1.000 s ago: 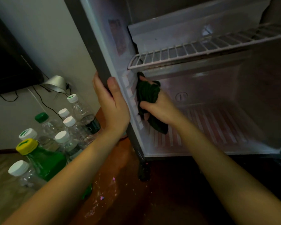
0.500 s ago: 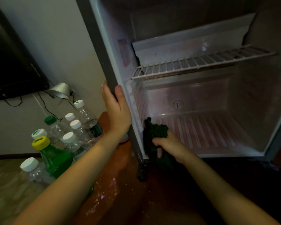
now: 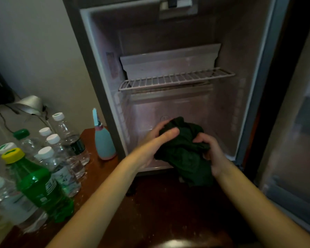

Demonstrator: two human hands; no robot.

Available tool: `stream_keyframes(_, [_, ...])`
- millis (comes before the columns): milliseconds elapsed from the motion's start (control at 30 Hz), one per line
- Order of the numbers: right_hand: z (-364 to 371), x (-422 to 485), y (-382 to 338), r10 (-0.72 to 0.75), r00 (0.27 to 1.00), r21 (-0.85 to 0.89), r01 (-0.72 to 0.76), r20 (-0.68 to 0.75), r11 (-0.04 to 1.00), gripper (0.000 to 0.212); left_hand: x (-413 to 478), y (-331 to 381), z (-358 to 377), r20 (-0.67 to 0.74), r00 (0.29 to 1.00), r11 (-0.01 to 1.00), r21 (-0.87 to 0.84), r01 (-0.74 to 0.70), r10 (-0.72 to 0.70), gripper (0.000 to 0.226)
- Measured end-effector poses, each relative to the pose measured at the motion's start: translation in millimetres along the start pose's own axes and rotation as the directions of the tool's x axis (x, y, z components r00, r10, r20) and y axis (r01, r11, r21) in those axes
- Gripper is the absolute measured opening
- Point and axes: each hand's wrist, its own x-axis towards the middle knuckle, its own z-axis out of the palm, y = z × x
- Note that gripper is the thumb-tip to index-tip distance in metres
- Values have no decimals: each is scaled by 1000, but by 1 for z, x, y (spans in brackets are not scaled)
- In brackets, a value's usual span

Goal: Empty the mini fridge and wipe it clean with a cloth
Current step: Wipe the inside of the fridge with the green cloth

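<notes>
Dark green cloth [image 3: 183,153] bunched between both grips, just in front of the open mini fridge [image 3: 95,72].
The left grip [image 3: 156,140] curls fingers and thumb round the cloth's upper left; the right grip [image 3: 212,153] pinches its right side, and the rest hangs below. A wire shelf [image 3: 175,78] sits above and behind the grips. Left of the left grip, on the table [image 3: 100,176], stand a spray bottle [image 3: 103,144], water bottles [image 3: 66,163] and a green bottle [image 3: 41,187]; their labels are too blurred to read.
</notes>
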Motion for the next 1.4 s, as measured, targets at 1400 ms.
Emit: stream_keyframes(1400, [-92, 79, 49, -892, 327, -713, 541, -312, 447, 36, 198, -7, 99, -60, 981, 982, -23, -186, 184, 19])
